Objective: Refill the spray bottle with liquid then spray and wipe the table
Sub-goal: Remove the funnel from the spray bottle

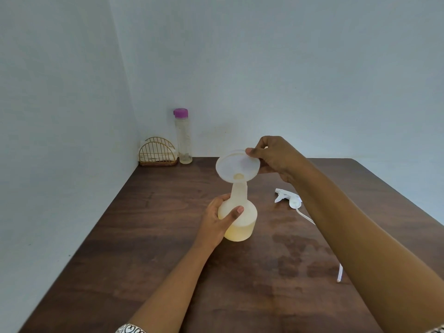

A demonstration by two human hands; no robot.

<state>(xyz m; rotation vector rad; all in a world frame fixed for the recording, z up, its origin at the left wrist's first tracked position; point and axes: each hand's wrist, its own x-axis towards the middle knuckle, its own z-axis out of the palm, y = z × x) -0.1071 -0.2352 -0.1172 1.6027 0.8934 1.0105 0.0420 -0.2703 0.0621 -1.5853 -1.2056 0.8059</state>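
Note:
A translucent white spray bottle (242, 219) stands on the dark wooden table (168, 260), its lower part filled with pale yellow liquid. My left hand (219, 219) is wrapped around its body. A white funnel (236, 165) sits in the bottle's neck, tilted toward me. My right hand (276, 158) pinches the funnel's rim on the right side. The white trigger spray head (287, 197) with its thin dip tube lies on the table to the right of the bottle, partly hidden behind my right forearm.
A tall clear bottle with a purple cap (183, 137) stands at the back left corner by the wall. Beside it is a gold wire napkin holder (157, 152) with white napkins. Damp patches (295, 251) mark the table on the right.

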